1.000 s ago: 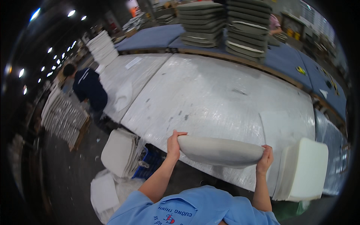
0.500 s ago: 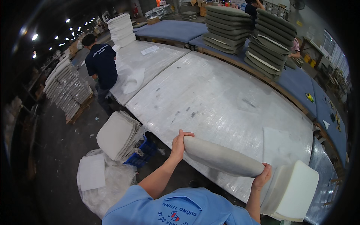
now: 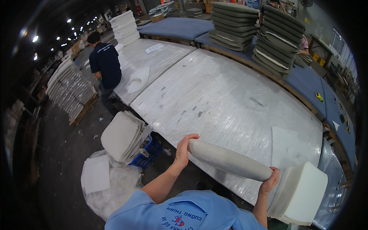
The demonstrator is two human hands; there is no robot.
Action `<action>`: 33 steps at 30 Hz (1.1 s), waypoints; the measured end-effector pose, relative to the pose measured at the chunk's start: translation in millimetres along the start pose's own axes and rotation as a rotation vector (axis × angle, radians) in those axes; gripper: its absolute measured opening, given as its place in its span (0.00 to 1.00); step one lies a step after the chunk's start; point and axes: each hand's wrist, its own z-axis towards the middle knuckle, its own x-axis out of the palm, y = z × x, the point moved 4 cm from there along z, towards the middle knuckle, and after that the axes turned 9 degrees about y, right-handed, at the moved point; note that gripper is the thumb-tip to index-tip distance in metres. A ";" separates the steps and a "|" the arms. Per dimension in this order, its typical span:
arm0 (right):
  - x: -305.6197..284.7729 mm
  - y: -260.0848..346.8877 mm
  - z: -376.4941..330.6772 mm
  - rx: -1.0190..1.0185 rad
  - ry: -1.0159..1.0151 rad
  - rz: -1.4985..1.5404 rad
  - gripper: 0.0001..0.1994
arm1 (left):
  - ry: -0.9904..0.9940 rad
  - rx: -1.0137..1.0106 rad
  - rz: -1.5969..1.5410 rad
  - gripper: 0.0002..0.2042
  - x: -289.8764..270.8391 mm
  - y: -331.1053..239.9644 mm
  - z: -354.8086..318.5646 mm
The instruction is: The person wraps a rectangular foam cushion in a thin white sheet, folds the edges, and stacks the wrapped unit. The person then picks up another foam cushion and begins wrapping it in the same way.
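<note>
A light grey padded cushion [image 3: 230, 160] is held on edge between my two hands, above the near side of the plastic-covered table [image 3: 226, 96]. My left hand [image 3: 184, 148] is closed round its left end, fingers over the top edge. Round the right end, my right hand [image 3: 270, 179] grips it the same way. Just right of that hand, a stack of white and beige foam pads [image 3: 306, 193] stands at the table's near right corner. A thin white sheet [image 3: 286, 145] lies flat beyond the cushion's right end.
Left of the table, pale cushion covers [image 3: 124, 136] lie stacked over a blue crate [image 3: 147, 156], beside a clear plastic bag [image 3: 115, 195]. A person in a dark shirt [image 3: 104, 65] is at the table's far left. Dark green cushion stacks [image 3: 276, 42] stand on the blue tables behind.
My hands keep the same grip on the cushion, which tips slightly to show a narrower side. The view has shifted a little; the stacks stay in place.
</note>
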 end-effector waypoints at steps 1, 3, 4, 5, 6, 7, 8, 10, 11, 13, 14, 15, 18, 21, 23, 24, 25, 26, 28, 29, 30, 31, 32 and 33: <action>0.4 0.0 -0.3 -0.010 -0.001 -0.001 0.21 | 0.006 0.026 0.069 0.25 1.4 -2.5 -1.2; -0.3 2.5 -1.3 -0.023 -0.015 -0.012 0.21 | 0.012 -0.005 0.060 0.22 7.0 -4.7 -3.8; -0.4 3.1 -1.6 -0.023 -0.013 -0.011 0.21 | 0.017 -0.022 0.055 0.21 9.8 -5.9 -3.8; -1.1 3.4 -2.5 -0.021 -0.014 -0.011 0.21 | 0.027 -0.028 0.033 0.19 9.7 -4.5 -3.6; -1.6 3.3 -3.1 -0.019 -0.018 -0.011 0.20 | 0.039 -0.036 0.010 0.17 8.1 -3.8 -3.3; -0.4 3.0 -2.5 -0.033 -0.014 -0.023 0.20 | 0.054 -0.044 -0.012 0.15 6.3 -3.4 -3.3; 0.7 2.5 -1.8 -0.043 -0.016 -0.041 0.20 | 0.044 -0.038 0.000 0.15 5.1 -2.8 -3.4; 2.3 1.5 -0.8 -0.038 -0.013 -0.039 0.21 | 0.029 -0.026 0.021 0.15 1.8 -0.1 -3.7; 3.1 1.3 -1.3 -0.032 -0.022 -0.029 0.20 | 0.033 -0.026 0.025 0.15 1.6 0.2 -3.5; 3.4 1.9 -2.7 -0.022 -0.047 -0.003 0.20 | 0.044 -0.022 0.039 0.15 2.3 -1.7 -2.0; 4.5 4.6 -1.7 -0.042 -0.040 -0.008 0.19 | 0.027 -0.025 0.026 0.15 1.1 -1.5 -1.2; 2.5 3.2 -2.2 -0.026 -0.050 0.016 0.19 | 0.035 -0.040 0.031 0.15 2.1 -0.7 0.4; -0.5 -2.3 -1.7 0.011 -0.080 0.047 0.20 | 0.045 -0.073 0.075 0.15 4.7 -1.5 5.5; 3.1 -7.4 0.5 0.124 -0.106 0.106 0.24 | 0.049 -0.053 0.171 0.17 7.9 -10.0 6.2; 3.4 -6.0 0.8 0.183 -0.083 0.185 0.25 | 0.055 -0.055 0.181 0.18 8.8 -14.0 6.3; 3.7 -6.5 0.4 0.208 -0.068 0.228 0.25 | 0.073 -0.053 0.175 0.18 8.0 -14.1 7.8; 2.8 -6.4 0.3 0.215 -0.072 0.274 0.25 | 0.064 -0.068 0.152 0.18 7.5 -12.3 9.6; 1.8 -8.1 0.3 0.220 -0.072 0.323 0.25 | 0.103 -0.073 0.170 0.18 8.5 -13.6 11.6; -1.2 -13.1 -2.3 0.251 -0.057 0.383 0.26 | 0.141 -0.110 0.170 0.19 7.1 -11.3 16.4; -0.3 -15.0 -2.6 0.251 -0.069 0.390 0.28 | 0.134 -0.142 0.155 0.19 4.5 -9.7 18.7; 1.3 -17.1 -2.1 0.251 -0.079 0.398 0.29 | 0.124 -0.175 0.142 0.19 2.0 -7.7 19.9; 1.8 -19.0 -2.1 0.251 -0.087 0.406 0.31 | 0.099 -0.194 0.108 0.20 -0.8 -5.8 19.5; 0.6 -26.9 -4.2 0.278 -0.092 0.441 0.31 | 0.078 -0.213 0.069 0.20 -0.6 -3.6 19.9; 0.5 -34.4 -6.8 0.305 -0.095 0.476 0.32 | 0.055 -0.232 0.031 0.21 -0.7 -1.4 19.4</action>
